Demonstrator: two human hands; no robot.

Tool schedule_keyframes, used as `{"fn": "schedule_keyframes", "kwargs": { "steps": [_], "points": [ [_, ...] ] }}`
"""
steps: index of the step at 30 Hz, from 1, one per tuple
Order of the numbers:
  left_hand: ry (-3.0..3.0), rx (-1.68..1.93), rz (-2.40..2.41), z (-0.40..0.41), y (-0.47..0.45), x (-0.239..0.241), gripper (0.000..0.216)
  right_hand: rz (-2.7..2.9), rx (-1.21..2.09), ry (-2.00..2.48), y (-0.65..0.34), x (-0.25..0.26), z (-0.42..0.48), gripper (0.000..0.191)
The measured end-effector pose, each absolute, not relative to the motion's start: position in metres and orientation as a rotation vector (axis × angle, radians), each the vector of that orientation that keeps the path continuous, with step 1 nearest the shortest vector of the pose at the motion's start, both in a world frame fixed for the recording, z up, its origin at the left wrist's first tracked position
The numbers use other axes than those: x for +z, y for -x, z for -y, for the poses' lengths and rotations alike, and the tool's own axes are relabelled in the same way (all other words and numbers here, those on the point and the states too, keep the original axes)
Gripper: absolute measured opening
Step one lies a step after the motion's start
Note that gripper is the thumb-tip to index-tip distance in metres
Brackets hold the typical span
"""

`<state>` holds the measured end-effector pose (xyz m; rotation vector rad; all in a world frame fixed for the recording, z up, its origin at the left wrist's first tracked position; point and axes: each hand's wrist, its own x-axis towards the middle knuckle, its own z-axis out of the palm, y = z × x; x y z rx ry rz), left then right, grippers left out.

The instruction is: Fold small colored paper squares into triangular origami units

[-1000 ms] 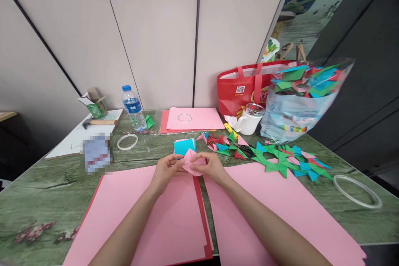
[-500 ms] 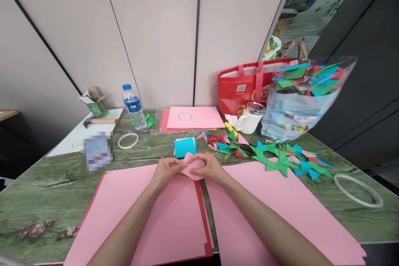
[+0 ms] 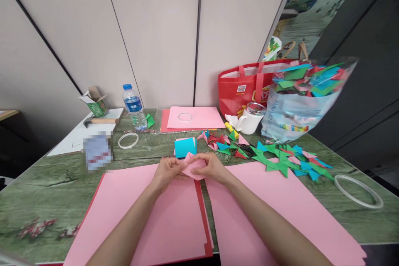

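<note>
Head view: one folded pink paper piece (image 3: 190, 168), pinched at left by left hand (image 3: 166, 173) and at right by right hand (image 3: 213, 168), equally close to both, just nearside of blue paper stack (image 3: 185, 148), with long axis partly hidden.

Plastic bag (image 3: 282, 110) (3 o'clock) reads "COPY PAPER"; bottle (image 3: 134, 106) (9 o'clock), "冰露"; red bag (image 3: 230, 97) (2 o'clock) bears a QR code (image 3: 241, 88).
</note>
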<state>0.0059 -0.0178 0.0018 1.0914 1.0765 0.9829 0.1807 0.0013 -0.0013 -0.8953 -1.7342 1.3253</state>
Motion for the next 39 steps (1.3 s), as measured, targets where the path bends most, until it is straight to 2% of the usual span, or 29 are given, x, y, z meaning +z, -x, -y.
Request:
{"fn": "schedule_keyframes", "kwargs": {
  "steps": [16,21,26,32,39],
  "points": [
    [-1.212,0.877,-1.028,0.020,-0.004,0.012,0.025,1.776,1.239,0.959,-0.180,-0.004,-0.002,0.026],
    [-1.379,1.030,-1.031,0.019,-0.001,0.016,0.029,1.781,1.273,0.974,-0.179,-0.008,-0.002,0.028],
    [-1.502,0.906,-0.994,0.020,0.004,0.011,0.019,1.784,1.338,0.931,-0.178,-0.011,-0.001,0.031],
    [-1.436,0.937,-1.013,0.022,0.005,0.008,0.039,1.747,1.341,0.934,-0.174,-0.018,-0.001,0.030],
    [-1.397,0.989,-0.966,0.028,0.007,0.013,0.044,1.834,1.285,0.848,-0.173,-0.014,-0.002,0.031]
  ]
}}
